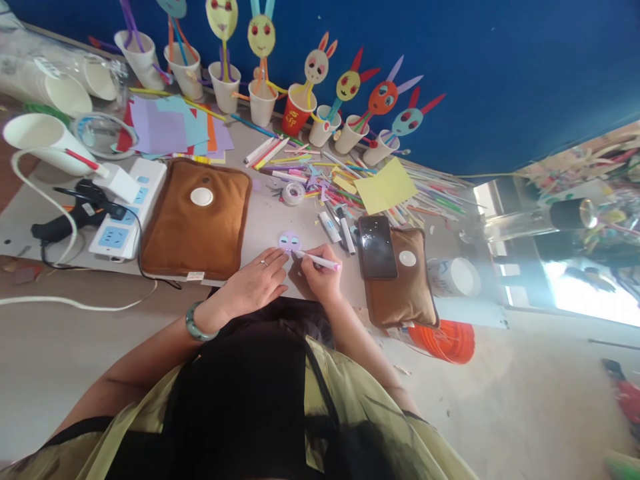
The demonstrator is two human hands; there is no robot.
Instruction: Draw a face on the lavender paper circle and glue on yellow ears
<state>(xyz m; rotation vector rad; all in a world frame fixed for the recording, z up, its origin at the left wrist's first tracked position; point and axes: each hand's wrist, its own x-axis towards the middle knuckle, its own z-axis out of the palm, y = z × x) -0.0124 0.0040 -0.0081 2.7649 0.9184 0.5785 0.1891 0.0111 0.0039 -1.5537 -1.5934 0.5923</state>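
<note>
A small round purple paper face [289, 240] with two drawn eyes lies on the grey table in front of me. My right hand [321, 275] grips a white marker pen [323, 261] with a pink end, its tip at the lower edge of the face. Flat on the table, my left hand [260, 277] has its fingers stretched out, the fingertips at the lower left of the face. Just right of the face lie a marker [346, 231] with a black cap and a white block-shaped item [329, 227]. A roll of clear tape [293, 193] sits behind it.
Paper cups [262, 102] with paper-faced figures line the blue wall. Brown cushion-like pads [197, 220] lie left and right, a phone [377, 247] on the right one. A power strip [129, 212], a glue gun [75, 212] and coloured paper [163, 127] occupy the left. An orange bucket [445, 341] stands below.
</note>
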